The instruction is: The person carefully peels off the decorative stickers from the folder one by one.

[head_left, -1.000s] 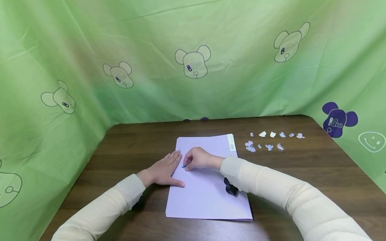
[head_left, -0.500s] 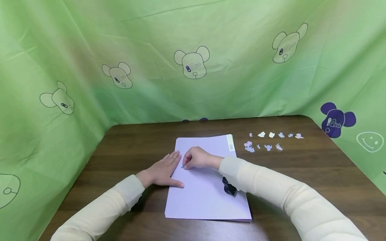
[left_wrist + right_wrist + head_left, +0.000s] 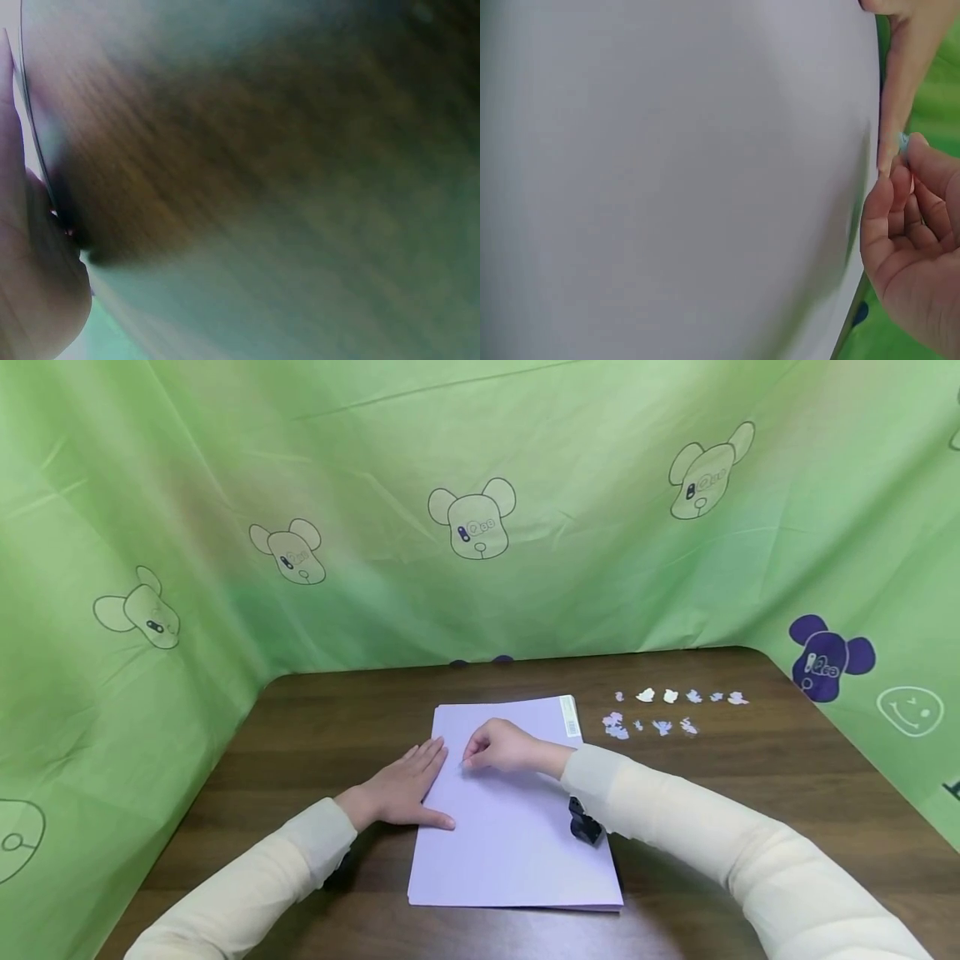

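A lavender sheet [image 3: 510, 843] lies on the dark wooden table [image 3: 315, 735]. My left hand [image 3: 405, 783] rests flat on its left edge, fingers straight. My right hand [image 3: 480, 752] hovers just above the sheet's upper middle with its fingers curled. It pinches a tiny pale blue piece [image 3: 903, 141] at the fingertips, barely visible in the head view. In the right wrist view the right hand [image 3: 896, 161] is over the sheet [image 3: 667, 180], close to a left-hand finger [image 3: 900, 67]. The left wrist view is blurred, showing my left hand [image 3: 30, 285] on the table [image 3: 225, 150].
Several small pale cut-out pieces [image 3: 660, 712] lie in two rows on the table, right of the sheet. A green cloth printed with bears [image 3: 472, 522] encloses the table at the back and both sides. A black wrist camera [image 3: 585, 825] hangs under my right forearm.
My right hand has lifted slightly and moved a little up and to the right over the sheet, with the blue piece now mostly hidden in its fingers. The left hand has stayed flat.
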`<state>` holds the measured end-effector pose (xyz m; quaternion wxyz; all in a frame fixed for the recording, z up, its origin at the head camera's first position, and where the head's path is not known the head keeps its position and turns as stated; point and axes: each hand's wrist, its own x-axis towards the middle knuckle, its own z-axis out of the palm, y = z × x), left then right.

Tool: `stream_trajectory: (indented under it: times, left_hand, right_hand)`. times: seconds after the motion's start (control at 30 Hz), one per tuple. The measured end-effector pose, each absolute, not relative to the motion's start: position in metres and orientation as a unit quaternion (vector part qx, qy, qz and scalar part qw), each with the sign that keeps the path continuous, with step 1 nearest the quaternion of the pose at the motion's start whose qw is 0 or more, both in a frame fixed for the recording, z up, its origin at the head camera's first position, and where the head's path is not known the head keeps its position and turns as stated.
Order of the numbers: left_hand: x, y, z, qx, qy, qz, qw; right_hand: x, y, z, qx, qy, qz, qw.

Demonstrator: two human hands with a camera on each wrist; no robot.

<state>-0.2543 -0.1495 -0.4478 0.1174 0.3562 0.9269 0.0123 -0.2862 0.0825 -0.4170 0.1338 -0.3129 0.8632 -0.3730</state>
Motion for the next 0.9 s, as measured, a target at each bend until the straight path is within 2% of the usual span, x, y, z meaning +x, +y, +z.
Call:
stream_trajectory:
  times: [0.27, 0.9]
  left_hand:
    - [-0.253, -0.149, -0.446, 0.348, 0.928, 0.012, 0.129]
    - [-0.251, -0.149, -0.443, 0.359, 0.925, 0.007, 0.124]
  right_hand:
    - [-0.284, 0.107, -0.412, -0.242, 0.858, -0.425, 0.156]
    - [-0.281, 0.17, -0.407, -0.14, 0.847, -0.497, 0.124]
